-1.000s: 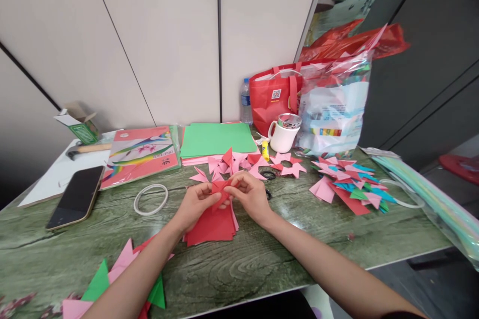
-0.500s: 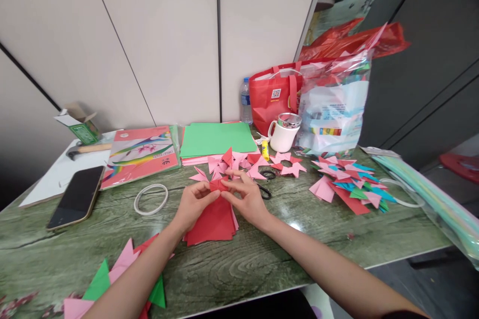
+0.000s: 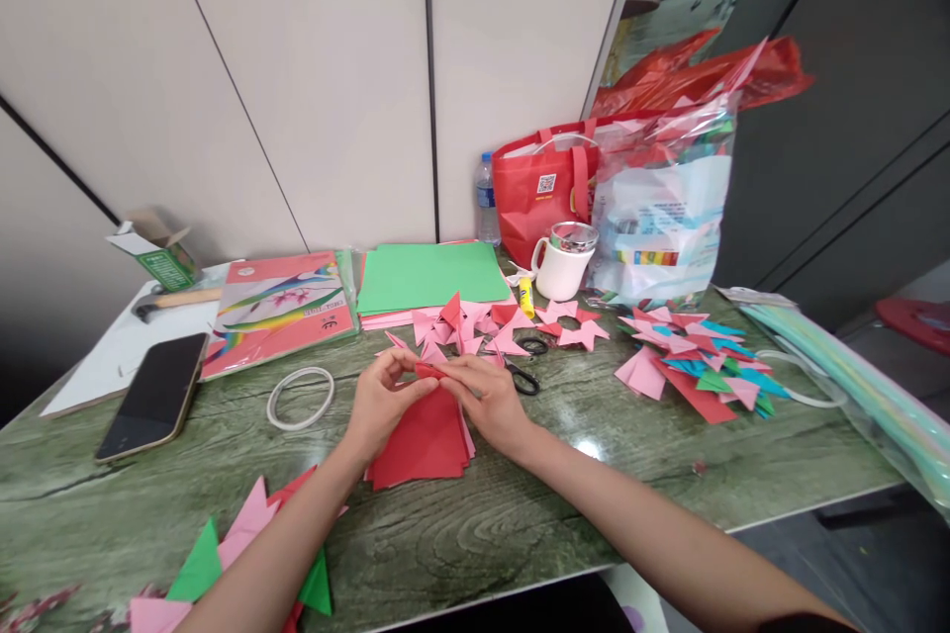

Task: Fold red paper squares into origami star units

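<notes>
Between my two hands is a small folded piece of red paper [image 3: 428, 371]. My left hand [image 3: 386, 400] pinches its left end, thumb below and fingers above. My right hand [image 3: 481, 398] closes on its right end, the fingers lying along the top and covering part of it. Just beneath my hands lies a stack of red paper sheets [image 3: 420, 440], with pink edges showing at its right. Behind my fingers several folded pink and red paper pieces [image 3: 464, 321] are heaped. Black-handled scissors [image 3: 525, 380] lie right of my right hand, their blades hidden.
Green paper sheets [image 3: 434, 277], a glue stick [image 3: 526, 298] and a white mug [image 3: 565, 262] stand farther back. A phone [image 3: 152, 396] and white ring [image 3: 301, 399] lie left. Coloured folded pieces [image 3: 687, 356] lie right; a paper star [image 3: 252, 524] lies partly under my left forearm.
The red paper has been turned or pressed flatter, so less of its face shows. My right fingers have come down over its top and straightened along it.
</notes>
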Tool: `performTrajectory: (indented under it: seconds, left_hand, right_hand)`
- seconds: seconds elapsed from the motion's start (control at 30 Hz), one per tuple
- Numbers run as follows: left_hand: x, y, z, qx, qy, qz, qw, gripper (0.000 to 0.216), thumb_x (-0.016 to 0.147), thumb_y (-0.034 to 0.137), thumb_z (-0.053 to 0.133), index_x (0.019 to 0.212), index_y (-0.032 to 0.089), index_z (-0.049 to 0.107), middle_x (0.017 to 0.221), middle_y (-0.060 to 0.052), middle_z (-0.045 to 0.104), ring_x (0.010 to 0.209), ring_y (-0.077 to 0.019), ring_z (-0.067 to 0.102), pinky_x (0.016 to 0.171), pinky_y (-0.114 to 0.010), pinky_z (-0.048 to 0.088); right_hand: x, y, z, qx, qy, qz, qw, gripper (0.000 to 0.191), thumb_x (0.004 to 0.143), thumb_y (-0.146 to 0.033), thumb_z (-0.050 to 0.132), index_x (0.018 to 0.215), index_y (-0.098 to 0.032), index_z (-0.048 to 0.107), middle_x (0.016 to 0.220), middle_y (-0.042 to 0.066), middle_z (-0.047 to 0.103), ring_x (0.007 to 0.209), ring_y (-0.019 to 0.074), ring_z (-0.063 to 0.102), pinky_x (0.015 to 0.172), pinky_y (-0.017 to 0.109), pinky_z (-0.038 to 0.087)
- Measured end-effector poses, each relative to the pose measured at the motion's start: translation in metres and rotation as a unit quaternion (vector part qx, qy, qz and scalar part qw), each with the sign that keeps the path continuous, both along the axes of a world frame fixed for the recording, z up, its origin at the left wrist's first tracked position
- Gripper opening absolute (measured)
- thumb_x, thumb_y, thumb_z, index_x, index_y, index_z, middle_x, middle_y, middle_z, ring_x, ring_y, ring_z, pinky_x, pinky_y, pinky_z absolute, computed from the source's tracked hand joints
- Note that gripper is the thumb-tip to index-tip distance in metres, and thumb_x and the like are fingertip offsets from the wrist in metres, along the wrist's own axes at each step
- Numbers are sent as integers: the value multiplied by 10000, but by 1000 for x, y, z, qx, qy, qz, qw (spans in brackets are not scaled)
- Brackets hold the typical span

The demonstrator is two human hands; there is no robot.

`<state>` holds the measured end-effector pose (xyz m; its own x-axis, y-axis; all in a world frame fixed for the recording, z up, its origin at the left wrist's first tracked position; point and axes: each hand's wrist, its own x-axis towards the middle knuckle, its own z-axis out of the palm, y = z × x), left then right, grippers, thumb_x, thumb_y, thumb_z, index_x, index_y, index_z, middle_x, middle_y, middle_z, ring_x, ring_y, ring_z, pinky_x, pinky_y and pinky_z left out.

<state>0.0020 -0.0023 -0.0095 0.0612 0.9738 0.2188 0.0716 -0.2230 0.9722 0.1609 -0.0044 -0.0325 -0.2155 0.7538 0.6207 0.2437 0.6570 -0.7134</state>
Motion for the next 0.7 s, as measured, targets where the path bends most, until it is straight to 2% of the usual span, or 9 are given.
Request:
performTrajectory:
  seconds: [0.1,0.23,0.33,0.5,0.7]
  left_hand:
    - [-1,1,0,49,44,-8,998,257,629,238,718,863,174,632,889,-47,652,874,-177,594,760,-287,476]
    - [1,-2,1,72,113,8,991,118,669,271,685,683,155,666,724,-38,671,721,-170,606,723,-294,478]
    - [2,-4,2,86,106,26,990,124,653,275,695,644,156,664,696,-37,669,690,-168,602,688,-287,483]
    - [0,-3,4,109,91,29,989,129,664,242,682,773,175,696,806,-53,685,797,-184,603,756,-305,472]
    - [-1,-1,3,94,65,38,993,75,646,217,696,710,178,702,737,-40,692,737,-177,609,715,-288,470]
  right_hand:
    - [1,1,0,-2,-28,-1,1000,240,877,-249,464,1024,-224,653,865,74,645,785,175,599,705,294,473]
    - [2,0,3,-12,-53,1,999,240,888,-250,438,958,-189,660,752,60,635,680,161,576,623,270,447]
    - [1,-1,5,-17,-45,0,999,220,885,-238,445,929,-174,651,750,56,635,674,156,574,628,261,440]
    - [2,2,5,-23,-59,-9,998,200,889,-246,440,929,-181,625,780,52,637,695,156,576,656,261,438]
    - [5,4,4,-22,-81,-10,996,201,894,-260,437,906,-176,619,755,45,621,687,153,561,644,254,420]
